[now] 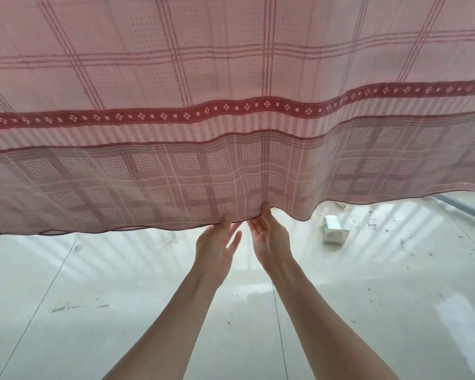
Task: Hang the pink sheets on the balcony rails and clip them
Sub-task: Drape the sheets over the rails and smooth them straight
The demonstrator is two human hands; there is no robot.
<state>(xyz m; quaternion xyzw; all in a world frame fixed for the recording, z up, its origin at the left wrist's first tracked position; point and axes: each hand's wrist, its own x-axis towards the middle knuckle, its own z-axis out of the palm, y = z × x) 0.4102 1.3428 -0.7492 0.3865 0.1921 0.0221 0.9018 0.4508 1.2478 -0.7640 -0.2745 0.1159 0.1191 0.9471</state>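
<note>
A pink checked sheet (231, 78) with a dark red patterned band hangs across the whole upper half of the view, doubled over so a second layer shows below the band. Its lower hem runs wavy from left to right. My left hand (217, 242) pinches the hem between thumb and fingers, with the other fingers loosely spread. My right hand (269, 237) is close beside it, thumb up against the hem and fingers going behind the cloth. The rail and any clips are hidden.
Pale tiled floor (121, 297) lies below, striped with shadows of bars. A small white and green container (333, 229) lies on the floor to the right. A grey pipe or rail (464, 212) runs along the far right edge.
</note>
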